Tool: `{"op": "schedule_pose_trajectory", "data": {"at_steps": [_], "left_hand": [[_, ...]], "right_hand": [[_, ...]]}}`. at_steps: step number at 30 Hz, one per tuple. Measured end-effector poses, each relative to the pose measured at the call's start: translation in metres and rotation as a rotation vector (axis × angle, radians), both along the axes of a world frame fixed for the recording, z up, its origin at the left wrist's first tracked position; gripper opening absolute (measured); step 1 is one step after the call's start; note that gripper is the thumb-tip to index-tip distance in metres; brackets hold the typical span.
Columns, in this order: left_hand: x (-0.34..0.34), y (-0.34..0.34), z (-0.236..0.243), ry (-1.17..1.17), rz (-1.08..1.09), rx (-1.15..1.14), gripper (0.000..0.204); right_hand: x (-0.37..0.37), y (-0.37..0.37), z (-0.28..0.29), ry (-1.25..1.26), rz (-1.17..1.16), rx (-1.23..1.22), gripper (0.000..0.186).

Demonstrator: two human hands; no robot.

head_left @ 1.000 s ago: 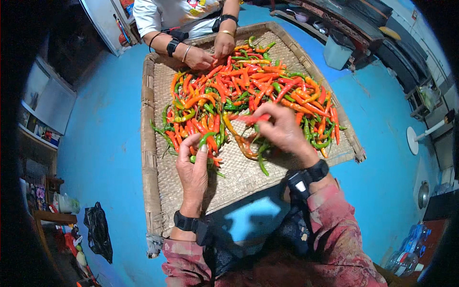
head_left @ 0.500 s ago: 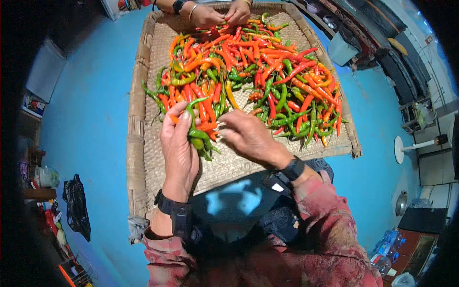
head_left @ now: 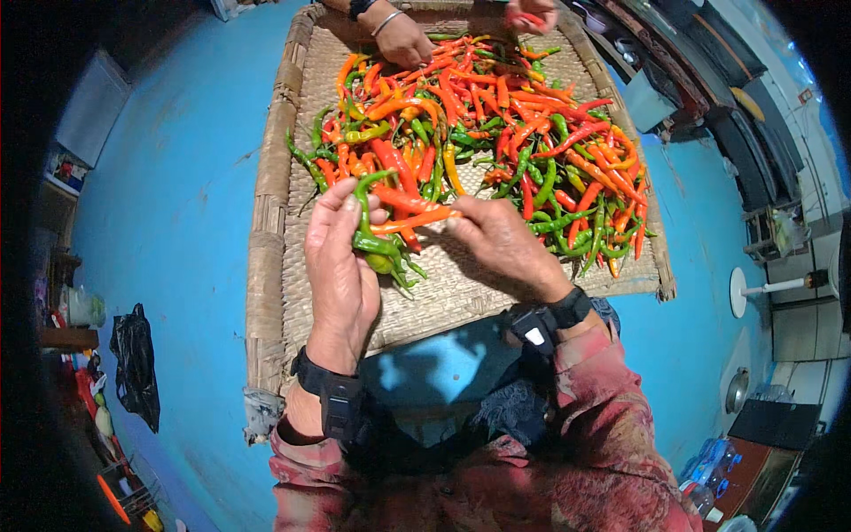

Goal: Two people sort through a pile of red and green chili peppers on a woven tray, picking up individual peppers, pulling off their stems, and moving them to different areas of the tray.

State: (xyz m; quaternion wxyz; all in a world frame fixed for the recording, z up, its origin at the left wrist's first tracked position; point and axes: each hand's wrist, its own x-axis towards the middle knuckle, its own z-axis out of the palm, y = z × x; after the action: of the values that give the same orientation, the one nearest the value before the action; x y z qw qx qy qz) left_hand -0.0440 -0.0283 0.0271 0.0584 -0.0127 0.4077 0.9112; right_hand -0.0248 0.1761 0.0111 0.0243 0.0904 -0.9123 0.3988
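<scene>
Above the near part of the woven tray [head_left: 269, 222], the left hand [head_left: 339, 270] has its fingers pinching green peppers [head_left: 364, 213]; the right hand's [head_left: 503, 238] fingers pinch an orange pepper's [head_left: 415, 221] end. The pepper pile [head_left: 541, 146] covers the tray's middle, a co-worker's hand [head_left: 403, 40] beyond it.

No readable text, numbers or signs.

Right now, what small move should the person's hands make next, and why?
Perhaps draw the right hand slightly rightward, easing the orange chilli clear: that hand pinches its right end, while its other end lies by the green chillies in the left hand.
</scene>
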Motion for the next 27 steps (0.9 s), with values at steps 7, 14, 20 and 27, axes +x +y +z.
{"op": "schedule_pose_trajectory", "data": {"at_steps": [7,14,20,27], "left_hand": [[-0.011,-0.016,-0.001,0.012,0.089,0.059,0.024],[-0.012,-0.005,-0.009,-0.058,-0.024,0.033,0.032],[-0.004,0.005,-0.013,-0.123,-0.272,0.18,0.026],[0.007,0.011,0.009,-0.11,-0.239,0.06,0.035]], "right_hand": [[-0.006,0.039,0.026,0.039,-0.11,-0.253,0.024],[-0.009,0.047,0.027,-0.01,-0.039,-0.346,0.027],[0.005,-0.01,0.004,0.138,0.232,-0.315,0.022],[0.011,-0.016,0.002,-0.001,0.363,0.009,0.024]]}}
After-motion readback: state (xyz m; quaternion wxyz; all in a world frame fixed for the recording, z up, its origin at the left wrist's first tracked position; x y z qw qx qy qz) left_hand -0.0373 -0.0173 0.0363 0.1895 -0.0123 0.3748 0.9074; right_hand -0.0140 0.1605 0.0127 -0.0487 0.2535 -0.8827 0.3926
